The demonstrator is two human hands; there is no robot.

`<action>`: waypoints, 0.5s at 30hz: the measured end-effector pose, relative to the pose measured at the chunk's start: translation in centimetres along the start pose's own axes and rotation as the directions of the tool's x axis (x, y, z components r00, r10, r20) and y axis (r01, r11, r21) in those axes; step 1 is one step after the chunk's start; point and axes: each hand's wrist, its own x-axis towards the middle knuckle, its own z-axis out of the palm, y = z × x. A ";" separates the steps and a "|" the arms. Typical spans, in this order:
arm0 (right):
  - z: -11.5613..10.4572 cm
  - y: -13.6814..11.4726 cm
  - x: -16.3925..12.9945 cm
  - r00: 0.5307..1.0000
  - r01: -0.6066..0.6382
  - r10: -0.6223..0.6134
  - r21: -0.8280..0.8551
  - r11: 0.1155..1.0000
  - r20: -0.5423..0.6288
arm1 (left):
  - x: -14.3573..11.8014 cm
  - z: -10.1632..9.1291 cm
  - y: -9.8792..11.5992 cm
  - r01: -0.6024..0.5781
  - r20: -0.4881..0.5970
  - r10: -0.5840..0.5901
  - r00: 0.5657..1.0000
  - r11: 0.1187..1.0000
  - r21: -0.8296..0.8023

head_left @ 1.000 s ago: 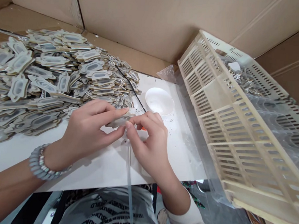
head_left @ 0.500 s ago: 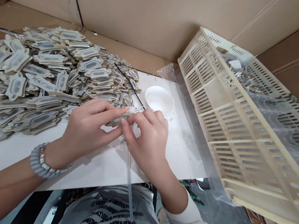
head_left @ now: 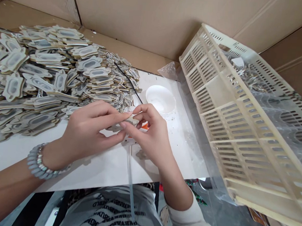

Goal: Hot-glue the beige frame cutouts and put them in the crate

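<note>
My left hand [head_left: 87, 131] and my right hand [head_left: 149, 137] meet over the white tabletop [head_left: 103, 168], both pinching one small flat shaped piece [head_left: 120, 125] between thumbs and fingers. The piece is mostly hidden by my fingers. It looks like those in the big heap of grey-and-cream shaped pieces [head_left: 47, 74] lying just left of my hands. A beaded bracelet [head_left: 37, 162] circles my left wrist. A thin clear tube [head_left: 130, 180] runs from under my hands toward my body.
A small white dish [head_left: 160, 99] stands just beyond my right hand. A cream slotted plastic crate [head_left: 243, 126], lined with clear plastic and holding small parts, leans on the right. Cardboard walls [head_left: 147, 19] close off the back.
My right fingers have shifted on the piece, with the index finger lifted and curled over it. The left hand has barely moved. The view has drifted slightly.
</note>
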 end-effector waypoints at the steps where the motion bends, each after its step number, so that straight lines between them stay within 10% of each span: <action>1: -0.1 0.1 0.0 0.999 -0.028 0.026 0.058 0.998 0.034 | 0.1 0.0 -0.1 -0.022 0.004 0.022 1.000 1.000 -0.014; 15: 0.1 0.1 -0.1 0.998 -0.023 0.013 0.155 0.988 0.067 | -0.1 0.1 -0.4 -0.028 0.062 0.032 0.998 0.997 -0.066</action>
